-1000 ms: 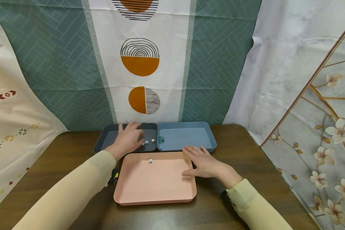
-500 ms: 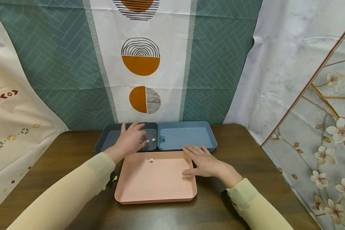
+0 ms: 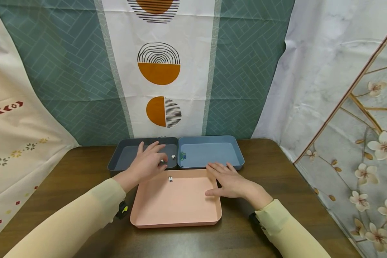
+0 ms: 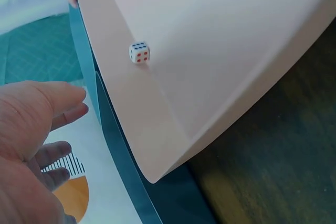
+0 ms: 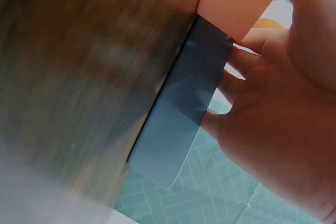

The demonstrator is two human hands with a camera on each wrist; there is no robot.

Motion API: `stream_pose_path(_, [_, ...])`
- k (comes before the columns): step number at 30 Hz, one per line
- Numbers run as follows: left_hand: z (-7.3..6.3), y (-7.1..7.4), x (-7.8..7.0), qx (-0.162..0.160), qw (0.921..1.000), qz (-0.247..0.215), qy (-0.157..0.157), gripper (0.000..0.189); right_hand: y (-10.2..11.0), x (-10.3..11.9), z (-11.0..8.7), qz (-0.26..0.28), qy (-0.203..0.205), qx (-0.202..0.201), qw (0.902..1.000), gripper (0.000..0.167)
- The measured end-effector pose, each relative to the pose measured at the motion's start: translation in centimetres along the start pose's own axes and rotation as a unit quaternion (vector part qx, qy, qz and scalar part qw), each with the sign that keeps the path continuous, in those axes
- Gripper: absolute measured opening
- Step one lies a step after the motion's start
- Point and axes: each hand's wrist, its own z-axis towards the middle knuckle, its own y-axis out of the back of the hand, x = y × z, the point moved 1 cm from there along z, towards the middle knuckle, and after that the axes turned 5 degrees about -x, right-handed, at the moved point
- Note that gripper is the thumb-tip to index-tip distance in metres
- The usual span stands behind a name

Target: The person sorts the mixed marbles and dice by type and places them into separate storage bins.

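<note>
My left hand (image 3: 146, 161) hovers over the right part of the dark grey tray (image 3: 124, 154), fingers loosely bent. Two white dice show there, one die (image 3: 173, 157) near the right wall and another die (image 3: 162, 161) by the fingertips. In the left wrist view, thumb and fingers (image 4: 52, 153) show nothing between them. A single die (image 4: 139, 53) lies in the pink tray (image 3: 177, 208), near its far wall. My right hand (image 3: 230, 181) lies across the pink tray's right rim with straight fingers, reaching to the front of the blue tray (image 3: 213, 152).
Small green and blue pieces (image 3: 183, 156) lie at the blue tray's left end. The grey and blue trays stand side by side behind the pink one on a wooden table (image 3: 261, 157). Patterned cloth (image 3: 161, 114) hangs behind and at both sides.
My left hand has shifted slightly nearer to me and covers some dice seen earlier in the grey tray. The right hand and the die in the pink tray stay put.
</note>
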Motion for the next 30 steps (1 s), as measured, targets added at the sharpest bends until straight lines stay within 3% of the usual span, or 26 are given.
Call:
stream_pose_path(13, [-1.2,-0.4,-0.9,0.006,0.9996,0.011,-0.027,0.018,-0.2,-0.1,0.2,-0.005,0.0,0.0,1.0,0.102])
stream_pose_path(20, [-1.9,-0.7,-1.3,-0.008,0.9988,-0.007,-0.047,0.016,-0.2,-0.2,0.1,-0.002,0.002,-0.001,1.0,0.102])
stream_pose_path(30, [-2.5,-1.1,-1.9,0.004,0.9982,-0.017,-0.057,0.017,-0.3,-0.5,0.2,0.004,0.008,-0.005,0.9999,0.103])
